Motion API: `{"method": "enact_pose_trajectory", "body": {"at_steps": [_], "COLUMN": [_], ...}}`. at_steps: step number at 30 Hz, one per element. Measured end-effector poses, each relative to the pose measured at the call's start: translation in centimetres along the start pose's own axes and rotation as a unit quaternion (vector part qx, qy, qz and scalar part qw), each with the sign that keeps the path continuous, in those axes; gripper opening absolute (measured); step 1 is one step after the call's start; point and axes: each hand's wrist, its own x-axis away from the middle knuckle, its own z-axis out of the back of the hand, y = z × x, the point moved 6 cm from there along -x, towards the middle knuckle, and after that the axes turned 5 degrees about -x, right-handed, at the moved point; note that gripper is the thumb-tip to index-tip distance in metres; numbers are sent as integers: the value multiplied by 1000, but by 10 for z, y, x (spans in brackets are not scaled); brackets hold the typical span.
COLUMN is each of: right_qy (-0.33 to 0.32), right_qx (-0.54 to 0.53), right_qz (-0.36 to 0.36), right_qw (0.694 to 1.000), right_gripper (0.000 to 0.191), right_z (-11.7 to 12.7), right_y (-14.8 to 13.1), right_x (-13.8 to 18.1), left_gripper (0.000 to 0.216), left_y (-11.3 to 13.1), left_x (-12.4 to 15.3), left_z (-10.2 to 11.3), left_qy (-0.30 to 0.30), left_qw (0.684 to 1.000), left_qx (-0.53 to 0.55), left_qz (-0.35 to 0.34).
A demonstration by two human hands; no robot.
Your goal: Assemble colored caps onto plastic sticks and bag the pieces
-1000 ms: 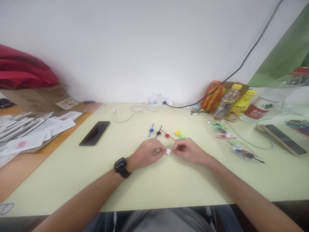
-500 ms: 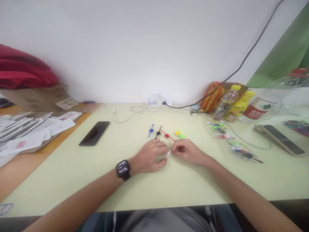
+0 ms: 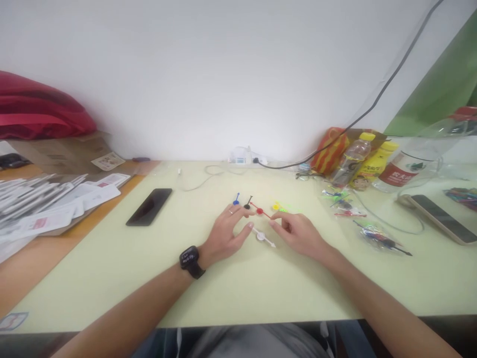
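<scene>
A small white pin-like piece (image 3: pixel 262 236) lies on the pale yellow table (image 3: pixel 238 288) between my hands. My left hand (image 3: pixel 228 229), with a black watch on its wrist, rests flat with fingers stretched out, its thumb tip just beside the white piece. My right hand (image 3: pixel 296 232) sits to the right, fingers loosely extended and holding nothing. Behind my fingers lies a row of similar pieces: blue (image 3: pixel 236 200), black (image 3: pixel 247 204), red (image 3: pixel 260 211), yellow (image 3: pixel 276 205) and green.
A black phone (image 3: pixel 149 206) lies left of centre. White packets (image 3: pixel 48 206) pile up at far left. Clear bags of coloured pieces (image 3: pixel 372 233), bottles (image 3: pixel 352 161), another phone (image 3: pixel 441 211) and a cable sit at right. A power strip (image 3: pixel 242 156) is by the wall.
Both hands held the white piece pinched between them a second ago. They have let go and spread open, and the piece now lies on the table.
</scene>
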Motion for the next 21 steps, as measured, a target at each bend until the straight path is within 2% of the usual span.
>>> {"method": "enact_pose_trajectory", "body": {"at_steps": [3, 5, 6, 7, 8, 9, 10, 11, 12, 16, 19, 21], "right_qy": [35, 37, -2, -74, -165, -251, -305, -317, -289, -93, -50, -51], "right_qx": [43, 29, -9, -66, -139, -212, -275, -320, -349, -353, -333, -325], "right_qz": [-28, -38, -35, -27, -13, 3, 16, 24, 27, 3, -16, -20], "right_qw": [998, 998, 999, 995, 976, 944, 912, 892, 891, 931, 941, 944], "right_gripper": [46, 55, 59, 62, 64, 65, 66, 65, 64, 56, 54, 55], "right_z": [3, 5, 2, -5, -13, -19, -20, -18, -13, 11, 15, 13], "right_y": [-2, -5, -8, -12, -17, -24, -30, -32, -31, -12, -6, -7], "right_x": [3, 6, 8, 10, 15, 21, 26, 27, 25, 9, 5, 4], "left_gripper": [19, 19, 20, 20, 20, 21, 21, 22, 22, 22, 21, 25], "left_y": [-3, -4, -5, -6, -7, -8, -9, -11, -13, -16, -10, -3], "left_x": [0, -1, -1, -1, -1, -1, -1, 0, 0, -2, -14, -26], "left_z": [0, 1, 1, 2, 3, 5, 6, 7, 7, 11, 33, 69], "left_qy": [14, 25, 30, 35, 41, 48, 56, 65, 73, 101, 120, 164], "left_qw": [1000, 999, 999, 999, 999, 998, 998, 997, 996, 994, 992, 985], "left_qx": [11, 15, 16, 16, 15, 16, 17, 18, 18, 19, 24, 28], "left_qz": [13, 19, 22, 24, 27, 31, 36, 41, 46, 48, 32, 33]}}
